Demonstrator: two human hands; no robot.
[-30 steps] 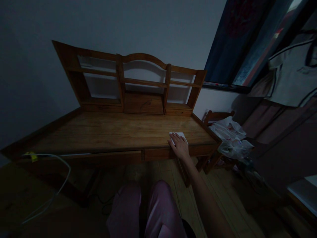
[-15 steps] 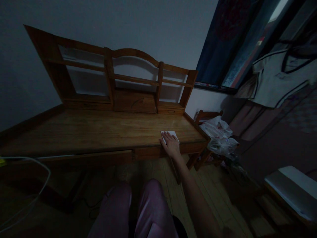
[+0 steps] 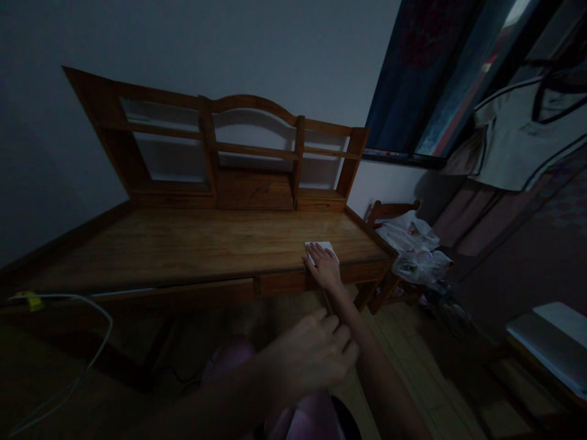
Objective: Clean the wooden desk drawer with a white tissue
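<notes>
My right hand (image 3: 325, 267) lies flat on a folded white sheet, paper or thin cloth (image 3: 329, 245), at the front edge of the wooden desk (image 3: 220, 238). Its fingers are stretched out over the sheet, with the thumb out to the left. Most of the sheet is hidden under the palm. Nearer to me, my left hand (image 3: 312, 351) hangs in the air in front of my lap, beside my right forearm. Its fingers are curled in and slightly blurred. The inside of that palm is hidden, and no object shows in it.
A wooden shelf unit (image 3: 254, 153) stands along the desk's back. Drawers (image 3: 197, 293) run under the front edge. A white cable (image 3: 107, 327) loops at the left. On the right, plastic bags (image 3: 410, 235) rest on a chair, and a white shirt (image 3: 518, 134) hangs.
My left hand has come into view from below, fingers curled, near my right forearm. The right hand stays on the white sheet. The whole view has shifted slightly.
</notes>
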